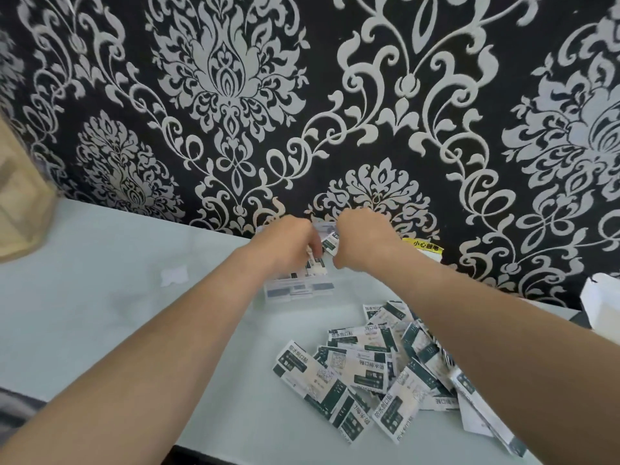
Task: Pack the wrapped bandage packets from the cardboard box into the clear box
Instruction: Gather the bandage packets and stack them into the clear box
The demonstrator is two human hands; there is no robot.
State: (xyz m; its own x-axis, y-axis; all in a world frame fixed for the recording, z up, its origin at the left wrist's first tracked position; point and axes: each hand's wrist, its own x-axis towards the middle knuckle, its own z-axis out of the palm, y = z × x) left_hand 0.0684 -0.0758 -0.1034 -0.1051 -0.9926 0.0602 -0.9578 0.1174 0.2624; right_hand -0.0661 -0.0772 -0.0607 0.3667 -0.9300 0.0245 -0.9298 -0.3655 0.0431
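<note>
Against damask wallpaper point(235, 95), at the far edge of the desk point(100, 297), a white, dark-green-printed bandage packet point(330, 245) is pinched by fingers of the right hand point(362, 243) above the clear box point(298, 290), while the grip of the left hand point(288, 243) cannot be told.

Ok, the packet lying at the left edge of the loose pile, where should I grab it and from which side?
Probably pinch the packet by its far-left short end, coming from the left: it lies flat, that end sits on bare table, while its right side runs into the pile.

Hands point(288, 245) cover most of clear box point(297, 290); fingertips, grip hidden.
</note>
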